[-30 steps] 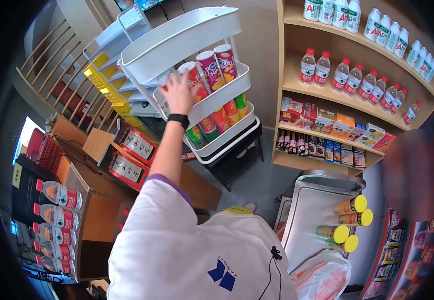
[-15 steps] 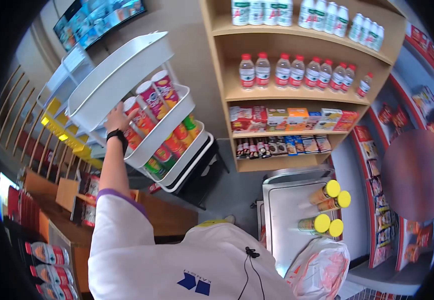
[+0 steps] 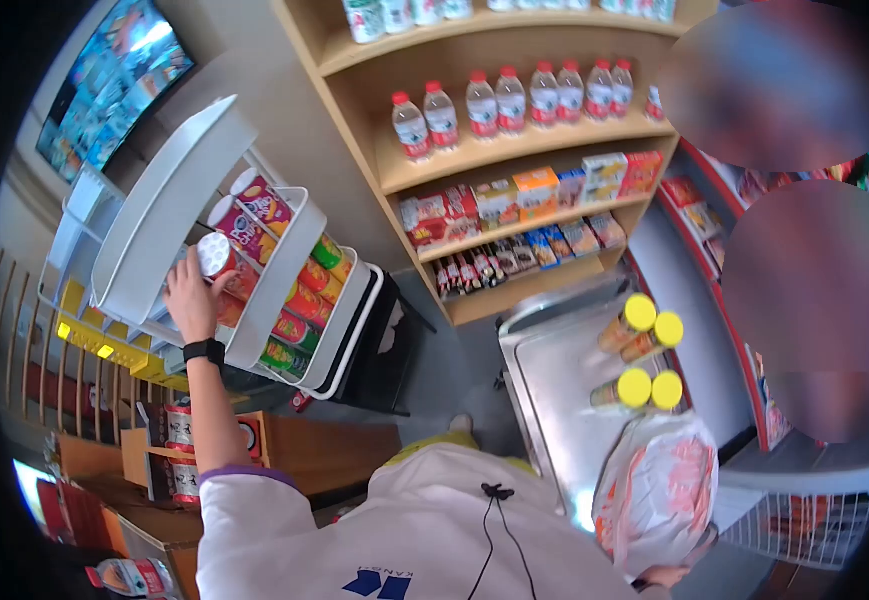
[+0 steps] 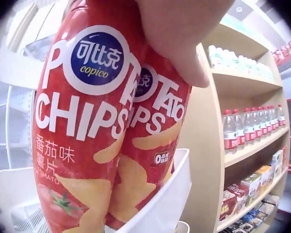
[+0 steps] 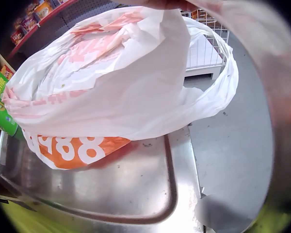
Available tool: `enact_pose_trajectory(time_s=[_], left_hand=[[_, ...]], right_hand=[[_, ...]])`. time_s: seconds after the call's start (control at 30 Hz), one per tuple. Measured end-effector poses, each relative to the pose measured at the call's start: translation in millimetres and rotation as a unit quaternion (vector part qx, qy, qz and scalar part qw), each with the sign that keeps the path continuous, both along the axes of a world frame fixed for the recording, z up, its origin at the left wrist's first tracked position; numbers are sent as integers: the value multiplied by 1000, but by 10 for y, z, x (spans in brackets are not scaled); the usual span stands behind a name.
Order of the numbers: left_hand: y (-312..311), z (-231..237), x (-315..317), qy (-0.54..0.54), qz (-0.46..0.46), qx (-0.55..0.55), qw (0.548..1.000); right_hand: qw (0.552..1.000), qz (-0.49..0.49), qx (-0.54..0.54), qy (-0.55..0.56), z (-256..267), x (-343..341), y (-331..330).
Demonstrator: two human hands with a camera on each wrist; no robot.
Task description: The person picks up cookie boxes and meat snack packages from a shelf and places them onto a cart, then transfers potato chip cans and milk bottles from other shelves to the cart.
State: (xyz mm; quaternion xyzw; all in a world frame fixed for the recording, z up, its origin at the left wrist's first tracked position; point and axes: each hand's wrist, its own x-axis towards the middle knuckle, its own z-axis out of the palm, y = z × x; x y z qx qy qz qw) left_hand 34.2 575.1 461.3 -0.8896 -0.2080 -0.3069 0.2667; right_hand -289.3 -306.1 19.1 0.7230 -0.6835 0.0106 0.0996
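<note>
My left hand [image 3: 193, 305] is at the middle tier of the white rolling cart, with fingers and thumb around the upper part of a red potato chip can [image 3: 217, 256] with a pale lid. In the left wrist view, two red tomato-flavour cans stand close together, the front can [image 4: 82, 111] partly covering the rear can [image 4: 150, 126]; the thumb [image 4: 184, 58] lies across their upper right. By the steel trolley's near end, my right hand [image 3: 667, 575] grips the edge of a white plastic bag [image 3: 660, 490]. Only its fingertips [image 5: 167, 4] show at the top of the right wrist view.
Purple chip cans [image 3: 240, 228] share the cart's tier [image 3: 295, 225]; green and orange cans fill the tier below. Several yellow-lidded cans [image 3: 640, 313] stand on the steel trolley [image 3: 555, 400]. A wooden shelf [image 3: 395, 175] holds bottles and boxes. At right are a wire basket [image 3: 805, 515] and two blurred areas.
My left hand, spread before the cans earlier, has closed around a red can, whose lid now tips toward me. The right hand has come into view at the bag. The head view has shifted.
</note>
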Motion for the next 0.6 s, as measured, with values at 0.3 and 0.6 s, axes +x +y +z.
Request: enact_pose_trajectory(time_s=[0.3,0.6], left_hand=[[-1104,278,-291,-41,-91,133,986],[-2611,-292,38,55,-420,-152,893]], right_hand=[[986,41,104,-127,1145,-213,971],[983,78,71,-150,1152,-236,981]])
